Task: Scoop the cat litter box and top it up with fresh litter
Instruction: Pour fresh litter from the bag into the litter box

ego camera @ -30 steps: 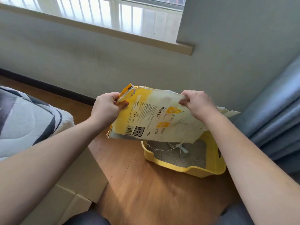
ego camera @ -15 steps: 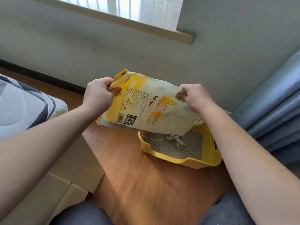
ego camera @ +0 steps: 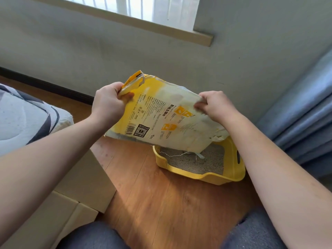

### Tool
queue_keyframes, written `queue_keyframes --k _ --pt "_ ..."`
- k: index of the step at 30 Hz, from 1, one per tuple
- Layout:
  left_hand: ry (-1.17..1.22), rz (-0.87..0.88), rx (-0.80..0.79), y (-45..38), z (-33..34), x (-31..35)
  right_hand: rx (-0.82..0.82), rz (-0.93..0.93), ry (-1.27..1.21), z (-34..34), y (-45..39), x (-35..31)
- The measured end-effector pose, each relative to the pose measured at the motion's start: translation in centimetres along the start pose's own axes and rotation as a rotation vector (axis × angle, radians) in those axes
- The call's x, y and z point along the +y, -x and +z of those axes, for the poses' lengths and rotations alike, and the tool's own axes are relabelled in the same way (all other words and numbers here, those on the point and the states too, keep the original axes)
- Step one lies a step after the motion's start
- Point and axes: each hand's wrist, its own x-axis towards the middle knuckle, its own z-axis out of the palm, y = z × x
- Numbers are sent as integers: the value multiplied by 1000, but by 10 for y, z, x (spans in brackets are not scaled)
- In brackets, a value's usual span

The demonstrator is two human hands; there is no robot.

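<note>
Both hands gripped the litter bag [ego camera: 167, 119] in mid-air. Left hand [ego camera: 107, 103] had fingers curled round the yellow top corner by the handle loop, thumb on the printed face. Right hand [ego camera: 218, 106] pinched a fold of the pale upper edge, fingers bunched tight on the material. Bag was tilted, left end high, right end low, its lower right corner hanging over the litter box [ego camera: 235, 169]. Whether that corner touched the box rim, couldn't tell. Bag looked slack and creased, barcode and QR patch facing the person.

Litter box was yellow, sat on the wood floor [ego camera: 161, 203] close to the grey wall [ego camera: 89, 51], blue curtain [ego camera: 305, 114] just to its right. Grey litter [ego camera: 188, 163] covered its bottom. A pale scoop [ego camera: 199, 156] lay in the litter, partly hidden under the bag. A thin white thread trailed from the bag's edge across the box.

Cardboard box [ego camera: 80, 186] stood on the floor to the left, a grey-and-white patterned cushion [ego camera: 23, 117] behind it. Window sill [ego camera: 161, 31] ran above on the wall.
</note>
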Motion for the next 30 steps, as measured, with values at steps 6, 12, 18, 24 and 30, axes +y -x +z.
queue_keyframes --k 6,12,18,24,30 --pt "5 28 15 1 -1 2 -39 -14 -19 5 5 -1" --pt "1 14 39 1 0 1 -15 -37 -23 8 2 -5" --pt "-27 18 78 1 0 2 -45 -38 -53 12 2 -7" --pt "-34 16 81 1 -1 4 -64 -33 -64 12 4 -9" --pt "-34 12 68 3 1 6 -67 -25 -55 8 5 -7"
